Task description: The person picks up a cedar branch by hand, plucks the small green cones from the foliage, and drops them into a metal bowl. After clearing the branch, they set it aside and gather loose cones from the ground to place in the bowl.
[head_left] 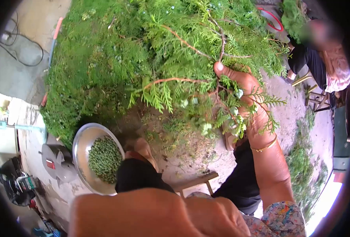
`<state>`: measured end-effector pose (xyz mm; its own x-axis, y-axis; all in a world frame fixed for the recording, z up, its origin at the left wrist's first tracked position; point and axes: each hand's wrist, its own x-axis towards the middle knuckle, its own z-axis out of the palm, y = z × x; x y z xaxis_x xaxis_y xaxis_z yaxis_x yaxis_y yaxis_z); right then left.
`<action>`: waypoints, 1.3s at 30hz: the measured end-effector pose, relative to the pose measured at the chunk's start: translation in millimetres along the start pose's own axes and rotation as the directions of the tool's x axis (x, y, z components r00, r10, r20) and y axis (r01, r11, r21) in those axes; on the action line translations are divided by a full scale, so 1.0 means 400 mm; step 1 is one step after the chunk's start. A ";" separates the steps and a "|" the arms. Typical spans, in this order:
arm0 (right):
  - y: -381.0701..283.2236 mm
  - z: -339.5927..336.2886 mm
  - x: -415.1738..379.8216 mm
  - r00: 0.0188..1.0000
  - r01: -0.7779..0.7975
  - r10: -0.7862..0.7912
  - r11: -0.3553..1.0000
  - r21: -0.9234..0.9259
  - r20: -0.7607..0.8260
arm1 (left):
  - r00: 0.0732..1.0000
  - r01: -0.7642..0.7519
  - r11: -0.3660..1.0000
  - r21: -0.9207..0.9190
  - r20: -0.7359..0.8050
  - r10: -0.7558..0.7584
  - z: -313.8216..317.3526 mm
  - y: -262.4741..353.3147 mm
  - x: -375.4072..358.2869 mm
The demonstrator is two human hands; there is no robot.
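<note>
My right hand (pixel 244 85) is closed around a leafy conifer branch (pixel 222 39), thumb pressed on its reddish-brown stem. Pale bluish-green cones (pixel 238 93) hang among its scaly leaves near my wrist, which wears a thin gold bracelet (pixel 266 146). At the bottom edge, very close to the camera, is what appears to be my left hand (pixel 155 213); its fingers cannot be made out. A metal basin (pixel 82 168) stands tilted beside my leg on the left, holding many small green cones (pixel 106 158).
A big heap of cut conifer greenery (pixel 92 67) lies ahead. Another person (pixel 315 63) sits at the far right, near a wooden stool (pixel 317 98). More greenery (pixel 307 166) lies along the right. A low stool (pixel 196 181) is between my legs; a dark cable (pixel 29 65) is at upper left.
</note>
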<state>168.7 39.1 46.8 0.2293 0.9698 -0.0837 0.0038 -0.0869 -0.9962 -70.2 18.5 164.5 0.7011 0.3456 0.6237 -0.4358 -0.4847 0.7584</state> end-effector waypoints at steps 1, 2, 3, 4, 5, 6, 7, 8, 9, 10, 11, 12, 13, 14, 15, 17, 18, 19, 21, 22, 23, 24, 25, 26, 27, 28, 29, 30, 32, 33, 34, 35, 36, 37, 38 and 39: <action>0.020 -0.009 -0.002 0.997 0.063 -0.063 0.998 0.001 0.049 | 1.000 -0.003 1.000 0.003 0.018 0.003 -0.015 -0.005 0.006; 0.008 0.005 -0.001 0.997 0.071 -0.071 0.997 0.018 0.039 | 1.000 -0.004 1.000 0.007 0.031 0.004 -0.028 -0.011 0.009; -0.019 0.019 -0.008 0.999 0.006 -0.006 1.000 -0.008 -0.044 | 0.999 0.000 1.000 0.007 0.037 0.000 -0.038 -0.016 0.009; -0.035 0.028 -0.016 0.989 -0.073 0.068 0.997 -0.029 -0.129 | 0.999 0.010 1.000 0.000 0.041 -0.010 -0.046 -0.021 0.007; -0.034 0.021 -0.018 0.993 -0.118 0.117 0.988 0.101 0.019 | 0.999 0.027 1.000 -0.012 0.044 -0.027 -0.050 -0.026 0.003; -0.038 0.023 -0.026 0.990 -0.139 0.138 0.984 0.113 0.015 | 0.998 0.045 0.999 -0.027 0.042 -0.044 -0.050 -0.030 -0.003; -0.045 0.029 -0.032 0.980 -0.198 0.198 0.978 0.063 0.003 | 0.998 0.059 0.998 -0.038 0.036 -0.058 -0.050 -0.034 -0.010; -0.051 0.024 -0.026 0.970 -0.245 0.245 0.970 -0.007 -0.007 | 0.998 0.054 0.997 -0.046 0.015 -0.053 -0.043 -0.041 -0.016; -0.017 0.009 -0.015 0.999 -0.012 0.019 0.991 -0.137 0.049 | 0.998 0.063 0.996 -0.058 0.003 -0.063 -0.038 -0.043 -0.022; -0.009 -0.001 -0.014 0.998 -0.027 0.035 0.989 -0.143 0.048 | 0.998 0.066 0.995 -0.074 -0.011 -0.067 -0.030 -0.047 -0.027; -0.011 -0.005 -0.016 0.998 -0.036 0.046 0.982 -0.187 0.047 | 0.997 0.071 0.993 -0.089 -0.024 -0.073 -0.021 -0.051 -0.033; -0.014 -0.001 -0.021 0.997 -0.048 0.060 0.974 -0.220 0.048 | 0.995 0.086 0.991 -0.100 -0.033 -0.090 -0.016 -0.048 -0.041; -0.021 0.005 -0.022 0.996 -0.051 0.066 0.966 -0.253 0.052 | 0.994 0.097 0.990 -0.105 -0.042 -0.102 -0.014 -0.046 -0.048; -0.032 0.012 -0.022 0.996 -0.051 0.068 0.959 -0.280 0.052 | 0.993 0.108 0.988 -0.107 -0.043 -0.113 -0.015 -0.042 -0.051; -0.042 0.016 -0.024 0.997 -0.049 0.067 0.951 -0.305 0.049 | 0.992 0.118 0.987 -0.108 -0.041 -0.123 -0.017 -0.037 -0.053; -0.049 0.024 -0.041 0.987 -0.133 0.144 0.982 -0.135 0.077 | 0.986 0.162 0.981 -0.107 -0.016 -0.165 -0.028 -0.016 -0.049; -0.063 0.028 -0.039 0.987 -0.128 0.139 0.983 -0.131 0.079 | 0.987 0.158 0.982 -0.104 -0.021 -0.161 -0.029 -0.016 -0.049; -0.076 0.032 -0.045 0.987 -0.137 0.148 0.980 -0.142 0.068 | 0.986 0.156 0.981 -0.115 -0.033 -0.161 -0.022 -0.018 -0.051; -0.056 0.035 -0.044 0.989 -0.146 0.149 0.984 -0.099 0.021 | 0.986 0.152 0.978 -0.145 -0.042 -0.159 -0.013 -0.025 -0.049; -0.056 0.030 -0.048 0.988 -0.149 0.152 0.983 -0.106 0.024 | 0.986 0.146 0.978 -0.151 -0.057 -0.156 -0.008 -0.025 -0.051; -0.052 0.028 -0.058 0.997 -0.070 0.076 0.982 -0.175 0.027 | 0.985 0.152 0.975 -0.161 -0.060 -0.163 -0.008 -0.023 -0.051; -0.051 0.028 -0.061 0.999 0.018 -0.011 0.972 -0.235 0.030 | 0.985 0.156 0.974 -0.162 -0.051 -0.166 -0.014 -0.020 -0.046; -0.039 0.015 -0.039 0.997 -0.073 0.078 0.974 -0.216 0.017 | 0.988 0.140 0.978 -0.156 -0.043 -0.148 -0.022 -0.024 -0.037; -0.036 0.009 -0.029 0.998 -0.057 0.060 0.975 -0.215 0.008 | 0.991 0.122 0.981 -0.151 -0.038 -0.129 -0.030 -0.028 -0.028; -0.028 0.009 -0.026 0.999 0.037 -0.033 0.961 -0.274 0.017 | 0.991 0.119 0.982 -0.148 -0.037 -0.126 -0.035 -0.024 -0.025; -0.019 0.010 -0.028 0.992 0.122 -0.119 0.935 -0.333 0.030 | 0.991 0.119 0.982 -0.150 -0.038 -0.126 -0.039 -0.021 -0.025; -0.013 0.013 -0.033 0.978 0.206 -0.202 0.898 -0.389 0.052 | 0.991 0.120 0.981 -0.151 -0.044 -0.127 -0.040 -0.018 -0.024; -0.011 0.015 -0.035 0.954 0.296 -0.287 0.847 -0.443 0.089 | 0.991 0.114 0.983 -0.145 -0.058 -0.123 -0.038 -0.013 -0.026; -0.010 0.005 -0.051 0.889 0.448 -0.419 0.706 -0.549 0.185 | 0.988 0.098 0.982 -0.158 -0.103 -0.116 -0.020 -0.011 -0.035; -0.059 0.020 -0.065 0.993 0.093 -0.048 0.891 -0.444 0.112 | 0.986 0.102 0.980 -0.171 -0.113 -0.123 -0.015 -0.008 -0.039; -0.052 0.021 -0.062 0.993 0.094 -0.049 0.892 -0.441 0.112 | 0.986 0.100 0.980 -0.171 -0.117 -0.121 -0.017 -0.005 -0.039; -0.041 0.022 -0.051 0.999 -0.026 0.034 0.924 -0.381 0.014 | 0.988 0.091 0.981 -0.169 -0.107 -0.110 -0.026 -0.006 -0.032; -0.038 0.018 -0.037 0.990 -0.136 0.117 0.941 -0.309 -0.079 | 0.991 0.075 0.983 -0.167 -0.094 -0.092 -0.036 -0.010 -0.023; -0.047 0.021 -0.033 0.988 -0.157 0.152 0.949 -0.275 -0.040 | 0.993 0.058 0.985 -0.165 -0.092 -0.074 -0.040 -0.013 -0.018; -0.048 0.014 -0.028 0.989 -0.149 0.144 0.948 -0.282 -0.038 | 0.993 0.044 0.985 -0.164 -0.104 -0.061 -0.039 -0.016 -0.018; -0.037 0.014 -0.038 0.990 -0.114 0.131 0.956 -0.271 0.045 | 0.990 0.058 0.984 -0.171 -0.115 -0.079 -0.038 -0.007 -0.025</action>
<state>159.7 26.9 62.8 0.1840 0.9592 -0.2146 0.2416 -0.2558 -0.9360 -84.4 28.5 159.0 0.6639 0.4724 0.5797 -0.4843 -0.3190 0.8147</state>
